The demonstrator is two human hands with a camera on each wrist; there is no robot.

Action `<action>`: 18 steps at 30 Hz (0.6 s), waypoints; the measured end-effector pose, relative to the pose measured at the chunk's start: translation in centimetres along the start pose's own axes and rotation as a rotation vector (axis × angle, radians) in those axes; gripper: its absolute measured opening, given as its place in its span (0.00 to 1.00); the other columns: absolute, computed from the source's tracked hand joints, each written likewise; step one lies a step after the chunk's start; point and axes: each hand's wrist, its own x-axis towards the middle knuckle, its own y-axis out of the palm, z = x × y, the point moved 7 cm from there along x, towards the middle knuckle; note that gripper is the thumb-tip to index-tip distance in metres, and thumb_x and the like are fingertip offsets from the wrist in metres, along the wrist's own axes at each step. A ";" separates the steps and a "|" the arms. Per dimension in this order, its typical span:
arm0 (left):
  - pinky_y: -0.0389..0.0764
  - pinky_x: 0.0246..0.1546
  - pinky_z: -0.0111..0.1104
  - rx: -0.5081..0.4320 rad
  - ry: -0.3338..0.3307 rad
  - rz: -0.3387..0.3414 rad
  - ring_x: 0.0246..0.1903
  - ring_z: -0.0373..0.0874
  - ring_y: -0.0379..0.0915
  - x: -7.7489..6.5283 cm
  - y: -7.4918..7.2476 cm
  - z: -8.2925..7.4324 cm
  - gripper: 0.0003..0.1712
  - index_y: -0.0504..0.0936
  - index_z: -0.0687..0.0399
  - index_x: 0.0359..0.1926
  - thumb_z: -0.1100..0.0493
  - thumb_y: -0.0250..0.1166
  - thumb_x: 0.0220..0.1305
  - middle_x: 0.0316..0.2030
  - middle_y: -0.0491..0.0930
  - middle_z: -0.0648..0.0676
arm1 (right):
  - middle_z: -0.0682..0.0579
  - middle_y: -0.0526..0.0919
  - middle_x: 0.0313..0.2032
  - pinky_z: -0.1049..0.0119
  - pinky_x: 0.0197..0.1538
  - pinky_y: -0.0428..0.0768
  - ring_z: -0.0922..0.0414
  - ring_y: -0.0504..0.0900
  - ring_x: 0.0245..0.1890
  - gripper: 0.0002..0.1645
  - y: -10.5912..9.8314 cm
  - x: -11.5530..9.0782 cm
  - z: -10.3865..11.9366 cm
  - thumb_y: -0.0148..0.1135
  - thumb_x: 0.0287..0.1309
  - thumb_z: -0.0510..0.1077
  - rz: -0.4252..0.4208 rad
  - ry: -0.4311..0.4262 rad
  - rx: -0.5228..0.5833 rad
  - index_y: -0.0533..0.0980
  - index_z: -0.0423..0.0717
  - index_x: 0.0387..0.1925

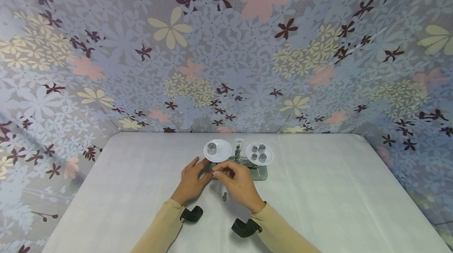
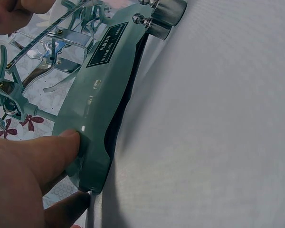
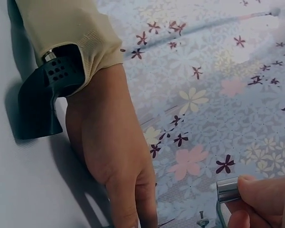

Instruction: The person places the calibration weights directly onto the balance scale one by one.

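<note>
A green balance scale (image 1: 262, 173) stands before me. My left hand (image 1: 191, 182) rests at its left end, thumb (image 2: 64, 145) pressing the base and a finger against the end. My right hand (image 1: 240, 184) is bent over the scale's left part and pinches a shiny metal cylinder (image 3: 228, 190) between thumb and finger; what this belongs to, I cannot tell. The white left pan (image 1: 223, 151) bears one large weight (image 1: 212, 149). Several smaller weights (image 1: 262, 148) sit in the right pan (image 1: 270, 154). Two metal weights (image 2: 156, 29) stand on the table in front of the base.
A white cloth covers the table (image 1: 329, 190). Behind it and at both sides hangs a flower-patterned sheet (image 1: 244, 68). Black wrist cameras (image 1: 245, 228) stick out inward below both sleeves. The scale's pointer plate (image 1: 239, 141) rises between the pans.
</note>
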 end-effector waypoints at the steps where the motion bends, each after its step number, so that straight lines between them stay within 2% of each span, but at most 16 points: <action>1: 0.46 0.71 0.62 0.000 -0.002 0.001 0.74 0.63 0.50 0.0 0.0 0.0 0.28 0.72 0.61 0.69 0.54 0.60 0.72 0.69 0.70 0.61 | 0.62 0.82 0.28 0.72 0.30 0.71 0.59 0.75 0.27 0.04 0.0 0.0 0.0 0.70 0.61 0.40 0.000 0.004 0.002 0.86 0.53 0.36; 9: 0.46 0.71 0.62 0.001 -0.001 0.001 0.74 0.63 0.50 0.0 0.1 0.1 0.28 0.72 0.61 0.69 0.54 0.60 0.73 0.69 0.70 0.61 | 0.63 0.83 0.31 0.71 0.34 0.76 0.62 0.79 0.32 0.03 0.1 0.2 0.1 0.70 0.61 0.41 -0.007 0.030 0.003 0.86 0.51 0.37; 18: 0.47 0.70 0.63 0.005 0.009 -0.008 0.74 0.64 0.50 0.1 0.1 0.2 0.28 0.72 0.60 0.69 0.54 0.60 0.72 0.69 0.70 0.60 | 0.63 0.85 0.31 0.72 0.32 0.74 0.61 0.79 0.32 0.05 -0.2 0.5 0.7 0.70 0.60 0.38 -0.026 0.017 0.036 0.86 0.52 0.36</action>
